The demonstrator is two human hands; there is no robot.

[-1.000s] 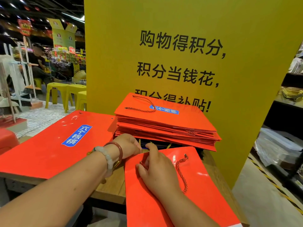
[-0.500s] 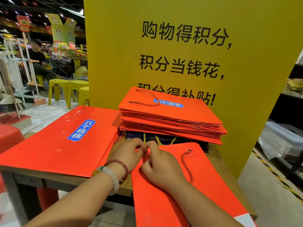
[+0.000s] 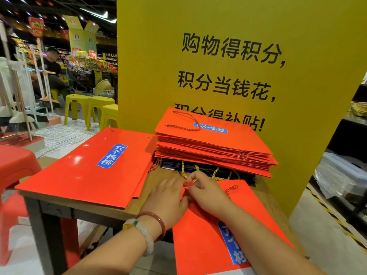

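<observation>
A flat red paper bag (image 3: 208, 231) with a blue label lies on the wooden table (image 3: 127, 210), its near end hanging over the front edge. My left hand (image 3: 168, 197) and my right hand (image 3: 206, 191) meet at the bag's top left corner, by a small hole. Both pinch there, fingers curled; the cord end between the fingertips is mostly hidden. A twisted rope handle (image 3: 231, 189) shows at the bag's top right. My left wrist wears two bracelets.
A tall stack of red bags (image 3: 214, 147) sits behind, on dark bags with yellow cords (image 3: 198, 169). More flat red bags (image 3: 89, 167) lie at left. A yellow sign board (image 3: 228, 66) stands behind. Red stool (image 3: 14, 167) left, yellow stools (image 3: 89, 110), shelves right.
My view has risen and pulled back a little. Both hands stayed at the bag's top corner, and my left hand came closer to my right, fingertips now together.
</observation>
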